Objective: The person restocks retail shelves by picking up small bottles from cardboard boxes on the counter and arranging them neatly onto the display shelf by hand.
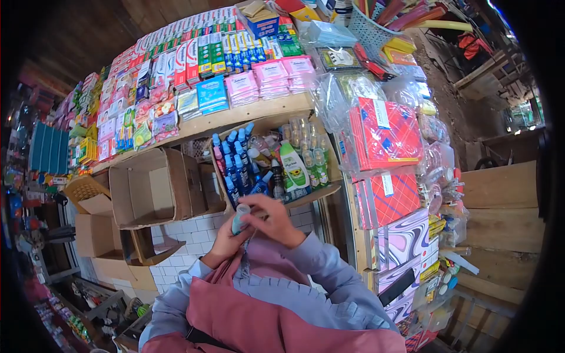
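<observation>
A small light-green bottle with a clear cap [241, 217] is between my two hands, in front of my chest. My left hand [225, 240] is wrapped round its lower part. Over the upper part, my right hand [272, 219] has its thumb and fingers closed at the cap. Just beyond my hands stands an open cardboard box [322, 194] of bottles. It holds several blue spray bottles [238, 165] on the left, a green and white bottle [292, 166] near the middle, and clear-capped bottles [318, 159] at the right.
Toothpaste boxes [179, 62] and pink packets [272, 75] cover the shelf ahead. Open cardboard boxes [143, 188] stand at the left. On the right are red plaid packages [385, 132], marbled purple boxes [401, 241] and a basket [369, 34]. White tiles [201, 235] show below.
</observation>
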The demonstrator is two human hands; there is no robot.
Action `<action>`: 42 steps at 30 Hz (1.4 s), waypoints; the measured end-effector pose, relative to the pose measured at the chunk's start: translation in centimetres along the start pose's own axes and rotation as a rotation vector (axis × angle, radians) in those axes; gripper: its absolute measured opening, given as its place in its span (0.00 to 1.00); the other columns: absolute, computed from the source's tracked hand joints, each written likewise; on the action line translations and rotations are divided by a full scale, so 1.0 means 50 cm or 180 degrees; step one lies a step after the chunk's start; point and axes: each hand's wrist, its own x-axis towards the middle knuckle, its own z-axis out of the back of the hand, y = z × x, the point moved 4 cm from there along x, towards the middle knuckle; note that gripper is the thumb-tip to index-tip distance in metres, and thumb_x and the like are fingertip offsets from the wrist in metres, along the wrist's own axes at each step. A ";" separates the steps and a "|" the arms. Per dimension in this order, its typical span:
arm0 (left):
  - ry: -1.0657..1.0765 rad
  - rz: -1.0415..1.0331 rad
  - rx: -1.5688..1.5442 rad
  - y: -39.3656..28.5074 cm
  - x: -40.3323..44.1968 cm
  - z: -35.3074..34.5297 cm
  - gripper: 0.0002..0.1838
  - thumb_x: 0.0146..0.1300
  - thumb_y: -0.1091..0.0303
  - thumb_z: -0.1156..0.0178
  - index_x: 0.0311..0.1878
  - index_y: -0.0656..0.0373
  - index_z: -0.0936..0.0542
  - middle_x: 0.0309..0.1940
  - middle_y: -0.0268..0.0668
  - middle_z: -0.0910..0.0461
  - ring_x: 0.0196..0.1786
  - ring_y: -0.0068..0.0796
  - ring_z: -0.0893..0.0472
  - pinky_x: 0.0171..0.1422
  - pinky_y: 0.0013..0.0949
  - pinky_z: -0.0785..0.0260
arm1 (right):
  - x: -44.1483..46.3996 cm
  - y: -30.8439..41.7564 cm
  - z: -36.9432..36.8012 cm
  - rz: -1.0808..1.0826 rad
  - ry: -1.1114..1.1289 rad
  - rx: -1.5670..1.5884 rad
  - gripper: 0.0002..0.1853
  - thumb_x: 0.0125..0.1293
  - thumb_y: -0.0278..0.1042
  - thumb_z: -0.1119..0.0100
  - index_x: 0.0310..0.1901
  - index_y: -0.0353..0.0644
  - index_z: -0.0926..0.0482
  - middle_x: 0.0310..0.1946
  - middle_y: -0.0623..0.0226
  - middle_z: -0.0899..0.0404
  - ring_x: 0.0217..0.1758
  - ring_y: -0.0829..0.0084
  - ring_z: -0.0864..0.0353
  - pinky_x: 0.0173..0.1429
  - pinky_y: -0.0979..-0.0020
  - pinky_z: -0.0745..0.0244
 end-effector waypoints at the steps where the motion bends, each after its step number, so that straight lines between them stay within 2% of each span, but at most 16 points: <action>1: 0.0013 0.0131 0.0039 0.012 -0.008 0.009 0.23 0.61 0.73 0.38 0.60 0.60 0.29 0.42 0.31 0.23 0.45 0.20 0.25 0.54 0.26 0.34 | 0.017 -0.019 0.019 0.0319 -0.0190 -0.0318 0.20 0.55 0.28 0.32 0.51 0.40 0.24 0.50 0.61 0.23 0.50 0.70 0.22 0.48 0.71 0.25; 2: 0.0023 0.0263 0.0074 0.032 -0.020 0.024 0.22 0.62 0.73 0.39 0.59 0.60 0.28 0.41 0.30 0.23 0.44 0.19 0.25 0.53 0.25 0.34 | 0.039 -0.060 0.049 0.0712 -0.0406 -0.0891 0.22 0.56 0.29 0.33 0.53 0.40 0.25 0.52 0.61 0.24 0.53 0.69 0.25 0.49 0.70 0.25; 3: 0.0032 0.0391 0.0103 0.047 -0.029 0.033 0.21 0.62 0.74 0.40 0.59 0.60 0.28 0.40 0.30 0.23 0.44 0.19 0.26 0.52 0.25 0.34 | 0.063 -0.105 0.087 0.0345 -0.0656 -0.0987 0.23 0.55 0.31 0.32 0.53 0.40 0.25 0.52 0.59 0.25 0.52 0.63 0.24 0.52 0.68 0.27; 6: -0.0133 0.0240 -0.0131 0.061 -0.053 0.045 0.18 0.63 0.76 0.41 0.57 0.62 0.28 0.36 0.31 0.22 0.43 0.19 0.24 0.49 0.25 0.32 | 0.117 -0.185 0.201 0.0561 -0.1122 -0.3180 0.29 0.52 0.34 0.31 0.57 0.42 0.29 0.52 0.58 0.28 0.54 0.57 0.27 0.55 0.62 0.28; 9: -0.0476 0.0427 -0.0409 0.073 -0.075 0.053 0.18 0.62 0.75 0.40 0.56 0.62 0.27 0.35 0.28 0.24 0.40 0.16 0.27 0.48 0.23 0.34 | 0.147 -0.218 0.237 -0.0381 -0.0395 -0.3426 0.32 0.48 0.33 0.30 0.58 0.44 0.30 0.49 0.58 0.28 0.56 0.54 0.29 0.54 0.59 0.28; 12: -0.0619 0.0342 -0.0583 0.082 -0.089 0.066 0.18 0.62 0.75 0.40 0.56 0.63 0.27 0.35 0.28 0.24 0.40 0.16 0.27 0.48 0.22 0.34 | 0.159 -0.235 0.238 -0.0422 -0.0191 -0.3746 0.32 0.45 0.31 0.29 0.55 0.46 0.29 0.47 0.59 0.28 0.55 0.54 0.30 0.53 0.58 0.28; 15: -0.0838 0.0221 -0.0642 0.089 -0.105 0.092 0.19 0.62 0.76 0.40 0.56 0.63 0.27 0.36 0.28 0.24 0.40 0.15 0.26 0.48 0.22 0.34 | 0.164 -0.268 0.258 0.0057 -0.0221 -0.4233 0.29 0.47 0.33 0.31 0.53 0.45 0.29 0.43 0.61 0.28 0.52 0.57 0.29 0.50 0.59 0.26; 16: -0.0898 0.0263 -0.0701 0.090 -0.109 0.096 0.19 0.62 0.76 0.40 0.57 0.63 0.27 0.36 0.28 0.24 0.40 0.15 0.26 0.48 0.22 0.34 | 0.160 -0.260 0.260 0.0075 -0.0113 -0.4252 0.28 0.48 0.35 0.31 0.52 0.45 0.30 0.43 0.62 0.28 0.53 0.58 0.30 0.49 0.58 0.26; 19: -0.0898 0.0171 -0.0669 0.103 -0.118 0.108 0.18 0.64 0.75 0.42 0.57 0.65 0.29 0.37 0.31 0.22 0.43 0.19 0.24 0.51 0.24 0.33 | 0.162 -0.238 0.241 -0.0237 -0.0045 -0.4332 0.36 0.47 0.39 0.30 0.60 0.46 0.34 0.44 0.62 0.26 0.56 0.57 0.31 0.53 0.54 0.29; 22: -0.0998 0.0181 -0.0820 0.095 -0.126 0.104 0.19 0.62 0.75 0.40 0.57 0.63 0.27 0.35 0.27 0.24 0.41 0.14 0.27 0.48 0.21 0.34 | 0.156 -0.242 0.202 -0.0557 -0.0024 -0.4674 0.47 0.46 0.43 0.28 0.68 0.48 0.42 0.47 0.61 0.25 0.58 0.57 0.32 0.57 0.51 0.34; 25: -0.0947 0.0225 -0.0712 0.093 -0.136 0.106 0.19 0.62 0.75 0.40 0.57 0.62 0.27 0.35 0.27 0.24 0.41 0.14 0.27 0.48 0.21 0.34 | 0.150 -0.268 0.202 -0.0746 -0.0053 -0.4741 0.55 0.45 0.42 0.26 0.73 0.51 0.52 0.50 0.61 0.26 0.59 0.57 0.33 0.57 0.51 0.37; 26: -0.0948 0.0213 -0.0703 0.096 -0.139 0.109 0.19 0.62 0.75 0.40 0.57 0.62 0.27 0.35 0.27 0.24 0.41 0.14 0.27 0.48 0.21 0.34 | 0.145 -0.271 0.202 -0.0562 -0.0329 -0.4568 0.48 0.44 0.40 0.26 0.68 0.49 0.41 0.47 0.61 0.25 0.58 0.57 0.33 0.56 0.51 0.37; 29: -0.0965 0.0212 -0.0708 0.104 -0.150 0.123 0.19 0.63 0.74 0.40 0.57 0.63 0.27 0.36 0.28 0.23 0.41 0.15 0.26 0.49 0.22 0.34 | 0.116 -0.258 0.194 -0.0207 -0.0359 -0.4394 0.35 0.43 0.34 0.27 0.57 0.46 0.28 0.42 0.61 0.26 0.52 0.56 0.30 0.52 0.53 0.34; 33: -0.1071 0.0288 -0.0846 0.111 -0.163 0.144 0.18 0.63 0.74 0.40 0.56 0.64 0.27 0.37 0.29 0.22 0.43 0.17 0.24 0.51 0.23 0.33 | 0.042 -0.192 0.101 0.0456 -0.0092 -0.3251 0.20 0.45 0.24 0.34 0.43 0.45 0.25 0.36 0.60 0.30 0.42 0.55 0.28 0.44 0.59 0.31; 38: -0.1030 0.0198 -0.0843 0.121 -0.167 0.155 0.18 0.63 0.74 0.40 0.56 0.65 0.27 0.37 0.30 0.22 0.43 0.19 0.23 0.51 0.24 0.32 | 0.007 -0.195 0.019 0.0605 0.0459 -0.3469 0.20 0.46 0.26 0.35 0.45 0.47 0.24 0.36 0.63 0.30 0.43 0.58 0.27 0.45 0.59 0.31; 42: -0.1007 0.0097 -0.0678 0.117 -0.169 0.158 0.18 0.62 0.75 0.40 0.56 0.65 0.28 0.37 0.30 0.22 0.43 0.19 0.23 0.52 0.25 0.32 | 0.065 -0.231 0.020 0.0390 0.0474 -0.3551 0.21 0.46 0.26 0.35 0.46 0.48 0.23 0.37 0.64 0.28 0.44 0.60 0.26 0.46 0.62 0.30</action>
